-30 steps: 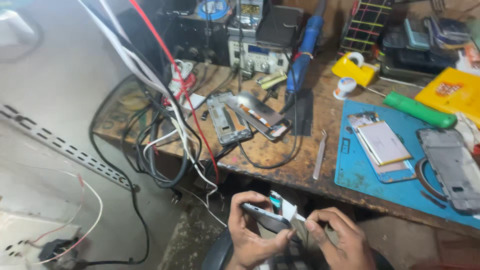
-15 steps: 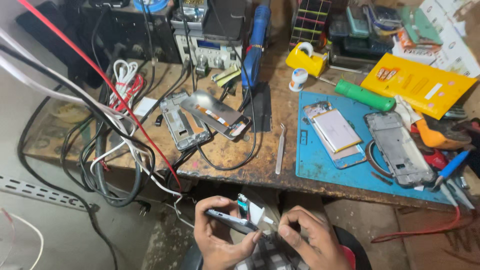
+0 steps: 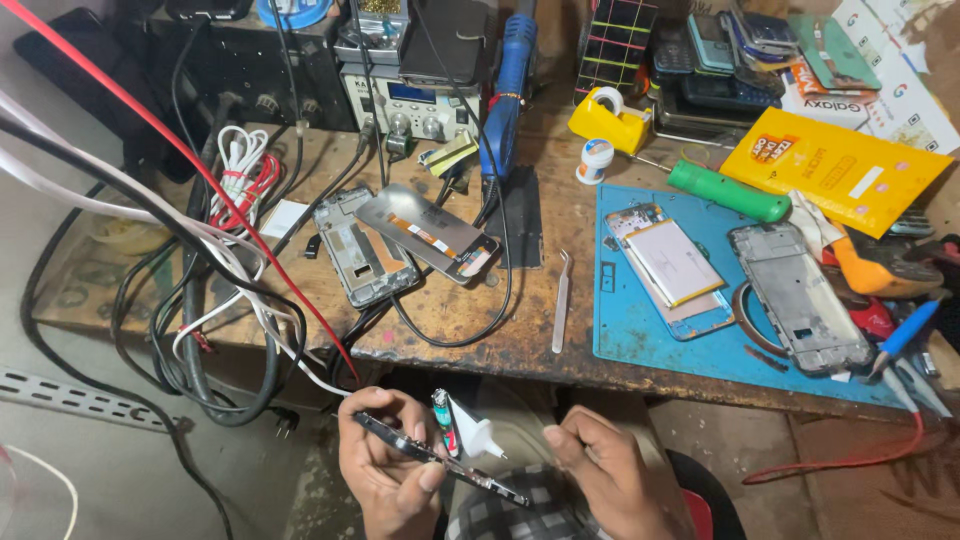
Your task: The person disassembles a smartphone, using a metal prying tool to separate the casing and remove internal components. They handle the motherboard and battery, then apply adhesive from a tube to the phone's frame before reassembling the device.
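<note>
Thin dark phone panel (image 3: 440,462) lay edge-on below the wooden bench's (image 3: 450,320) front edge, pinched in the left hand (image 3: 385,470) alongside a small white glue tube (image 3: 470,432); the right hand (image 3: 605,480) gripped its other end.

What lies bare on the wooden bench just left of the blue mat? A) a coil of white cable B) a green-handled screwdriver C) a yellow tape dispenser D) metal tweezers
D: the metal tweezers lie alone on the wood of the bench, close beside the left edge of the blue mat; the screwdriver and tape dispenser sit further back, the white cable far left.
</note>
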